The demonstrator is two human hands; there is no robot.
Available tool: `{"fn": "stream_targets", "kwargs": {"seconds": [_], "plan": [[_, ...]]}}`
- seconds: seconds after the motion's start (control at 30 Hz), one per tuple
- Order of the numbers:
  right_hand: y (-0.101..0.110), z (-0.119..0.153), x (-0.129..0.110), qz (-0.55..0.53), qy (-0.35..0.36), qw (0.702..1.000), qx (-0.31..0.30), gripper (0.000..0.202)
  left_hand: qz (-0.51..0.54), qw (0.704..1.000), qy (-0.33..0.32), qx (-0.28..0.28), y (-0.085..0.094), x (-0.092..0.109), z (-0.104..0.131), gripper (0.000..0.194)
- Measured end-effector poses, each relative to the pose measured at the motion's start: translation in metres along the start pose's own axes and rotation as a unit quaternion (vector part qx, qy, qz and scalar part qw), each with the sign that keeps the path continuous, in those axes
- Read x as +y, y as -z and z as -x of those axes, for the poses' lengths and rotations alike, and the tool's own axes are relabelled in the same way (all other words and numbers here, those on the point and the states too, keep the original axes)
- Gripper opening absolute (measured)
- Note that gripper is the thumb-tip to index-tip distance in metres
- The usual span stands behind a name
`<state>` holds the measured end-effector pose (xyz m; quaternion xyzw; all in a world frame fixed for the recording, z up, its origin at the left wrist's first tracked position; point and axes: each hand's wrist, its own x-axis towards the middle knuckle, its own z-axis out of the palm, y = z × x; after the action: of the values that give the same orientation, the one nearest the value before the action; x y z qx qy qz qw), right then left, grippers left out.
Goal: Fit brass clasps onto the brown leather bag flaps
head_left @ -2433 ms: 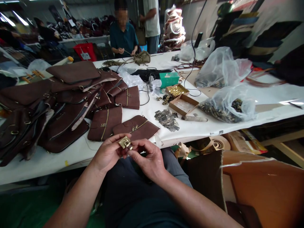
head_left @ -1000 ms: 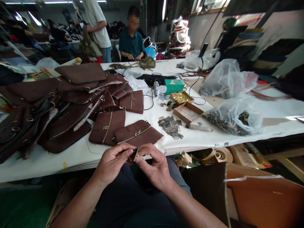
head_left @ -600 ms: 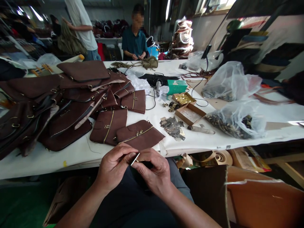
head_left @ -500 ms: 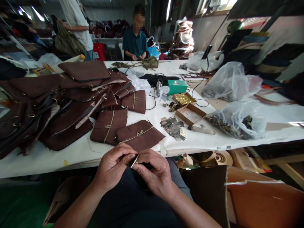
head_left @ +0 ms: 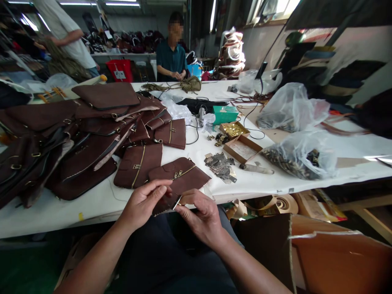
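My right hand (head_left: 200, 214) pinches a small, thin metal plate (head_left: 177, 202) between thumb and fingers, held edge-on above my lap. Facing it from the left is my left hand (head_left: 143, 206), its fingers stretched out and apart from the plate. A dark brown patch (head_left: 165, 204) shows between the hands; I cannot tell what it belongs to. Just beyond, on the table (head_left: 101, 206), lies a brown leather pouch (head_left: 180, 173) with a slanting zipper and a zigzag-cut edge. Another zippered brown pouch (head_left: 139, 165) is beside it on the left.
Brown bags (head_left: 88, 143) are heaped on the left. Loose flat metal plates (head_left: 220, 165) lie to the right, near a cardboard tray (head_left: 243, 149), a box of gold-coloured pieces (head_left: 235, 130) and a plastic bag (head_left: 306, 155). A person (head_left: 173, 55) sits across the table.
My left hand has let go of the small metal plate and drawn slightly left, its fingers straightening. My right hand still pinches the plate. The view has shifted a little.
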<state>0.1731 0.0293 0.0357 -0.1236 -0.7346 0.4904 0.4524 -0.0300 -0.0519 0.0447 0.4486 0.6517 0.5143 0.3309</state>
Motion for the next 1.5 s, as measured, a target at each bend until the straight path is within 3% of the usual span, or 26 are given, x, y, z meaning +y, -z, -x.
{"fn": "stream_targets", "kwargs": {"seconds": [0.07, 0.13, 0.27, 0.37, 0.47, 0.7, 0.77, 0.9, 1.1, 1.2, 1.5], "plan": [[0.002, -0.005, 0.014, 0.018, -0.006, 1.000, 0.019, 0.006, -0.085, 0.994, -0.035, 0.058, 0.008, -0.017, -0.026, 0.040], [0.004, -0.015, 0.033, 0.027, -0.022, 0.999, 0.025, 0.012, -0.227, 0.966, -0.093, 0.078, 0.016, -0.033, -0.055, 0.040], [0.006, -0.040, 0.083, 0.047, -0.087, 0.995, 0.029, 0.022, -0.431, 0.898, -0.088, 0.018, 0.018, -0.056, -0.096, 0.042], [0.005, -0.054, 0.117, 0.075, -0.127, 0.989, 0.028, 0.024, -0.475, 0.878, -0.068, 0.002, 0.012, -0.063, -0.106, 0.045], [0.003, -0.055, 0.137, 0.107, -0.132, 0.985, -0.003, 0.020, -0.507, 0.860, -0.054, -0.002, 0.009, -0.062, -0.107, 0.053], [0.002, -0.049, 0.140, 0.099, -0.124, 0.987, -0.014, 0.017, -0.546, 0.831, -0.098, 0.026, 0.006, -0.056, -0.105, 0.048], [0.002, -0.049, 0.139, 0.094, -0.125, 0.987, -0.019, 0.015, -0.519, 0.850, -0.087, 0.035, 0.007, -0.057, -0.105, 0.043], [0.003, -0.049, 0.138, 0.088, -0.121, 0.988, -0.032, 0.014, -0.382, 0.924, 0.019, 0.014, 0.018, -0.065, -0.108, 0.044], [0.004, -0.049, 0.136, 0.061, -0.101, 0.991, -0.055, 0.018, -0.263, 0.958, 0.080, -0.079, 0.038, -0.065, -0.107, 0.038], [0.001, -0.047, 0.128, 0.032, -0.090, 0.993, -0.068, 0.019, -0.216, 0.965, 0.083, -0.127, 0.040, -0.052, -0.095, 0.039], [-0.007, -0.037, 0.065, -0.013, -0.027, 0.998, -0.053, 0.013, -0.126, 0.979, 0.052, -0.153, 0.035, 0.012, -0.051, 0.046]]}}
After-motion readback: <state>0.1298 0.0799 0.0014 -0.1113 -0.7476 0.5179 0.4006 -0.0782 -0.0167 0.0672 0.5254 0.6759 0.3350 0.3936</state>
